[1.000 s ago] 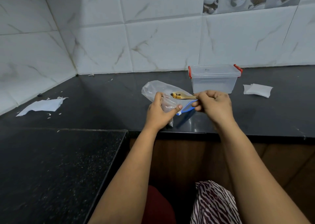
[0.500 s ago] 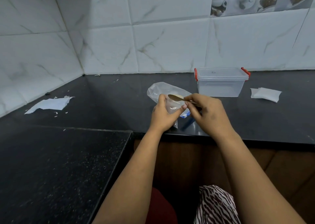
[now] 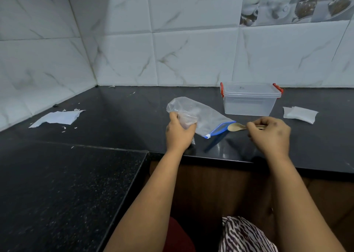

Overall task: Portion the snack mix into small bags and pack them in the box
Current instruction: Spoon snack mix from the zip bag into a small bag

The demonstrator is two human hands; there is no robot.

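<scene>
Black polished stone countertop [image 3: 118,121] carries everything. Near its front edge the left hand [image 3: 179,132] grips a small clear plastic bag [image 3: 186,120], fingers curled round it. Just behind lies a large clear zip bag with a blue seal [image 3: 207,120], mouth toward the right hand [image 3: 269,135], which pinches a pale wooden spoon [image 3: 236,126], its bowl just outside that mouth. A lidded clear plastic box with red clips [image 3: 250,100] stands further back, toward the wall.

Your right hand [image 3: 269,135] has pulled the spoon [image 3: 237,126], now empty, away from the small bag [image 3: 186,120] to the zip bag's [image 3: 208,119] blue mouth.
</scene>
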